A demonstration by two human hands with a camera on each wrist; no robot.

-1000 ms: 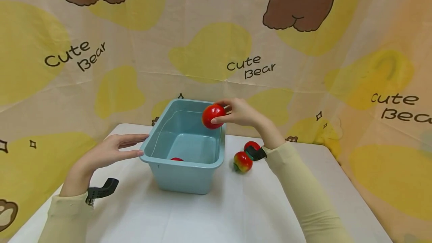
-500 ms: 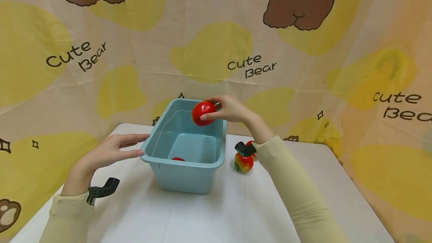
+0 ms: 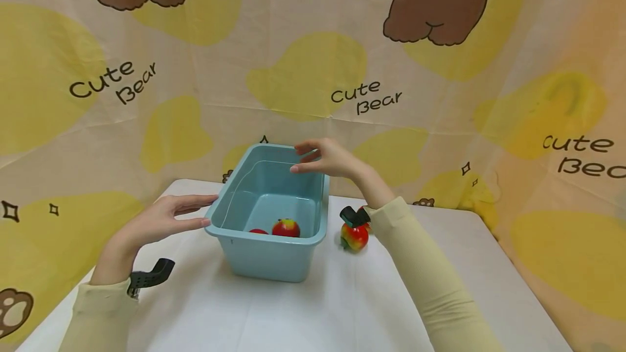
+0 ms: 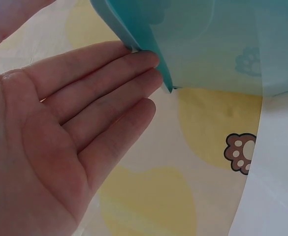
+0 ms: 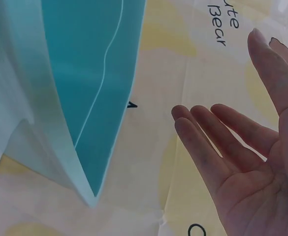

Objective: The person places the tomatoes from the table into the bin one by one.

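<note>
A light blue plastic tub stands on the white table. At its left rim, the fingertips of my left hand touch the edge, fingers straight; the left wrist view shows this hand with its palm bare. Above the tub's right side hovers my right hand, fingers spread and holding nothing, as the right wrist view of the hand confirms. Inside the tub lies a red and yellow apple. Beside it, a second red fruit is mostly hidden by the front rim.
Right of the tub, another red and yellow apple with a greenish end lies on the white table. Behind it one more red fruit is partly covered by the black wrist mount. A printed cloth hangs behind the table.
My right hand moved left over the tub with the apple, then let go of it. The apple dropped to the tub's bottom beside the other fruit. The left hand stayed at the rim.
</note>
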